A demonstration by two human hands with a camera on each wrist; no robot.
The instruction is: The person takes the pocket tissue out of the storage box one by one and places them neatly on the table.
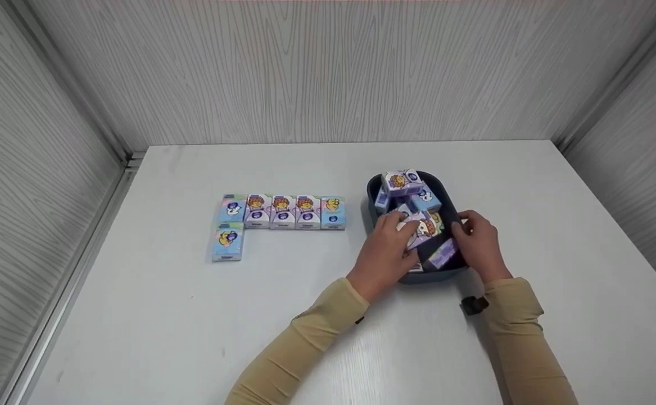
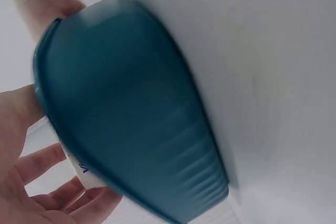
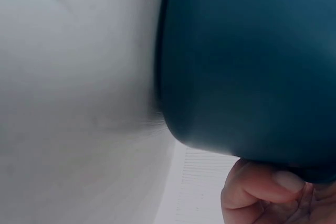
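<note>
A dark blue-green plastic basket (image 1: 434,277) holds several small printed cartons. My left hand (image 1: 381,256) reaches over its near left side and grips a white and purple carton (image 1: 426,228) inside. In the left wrist view, the fingers curl about that white carton (image 2: 86,177), partly hidden behind the basket wall (image 2: 126,98). My right hand (image 1: 480,244) pinches the basket's right rim between thumb and fingers. From the right wrist, the thumb and curled fingers of this hand (image 3: 268,195) show at the rim, below the wall (image 3: 247,77).
Left of the basket, several blue and purple cartons (image 1: 283,212) stand side by side in a row. Another blue carton (image 1: 227,243) sits below the row's left end. A purple-white carton (image 1: 402,183) rises above the basket's far end. Grey wood-grain panels (image 1: 328,73) enclose the white table (image 1: 164,315).
</note>
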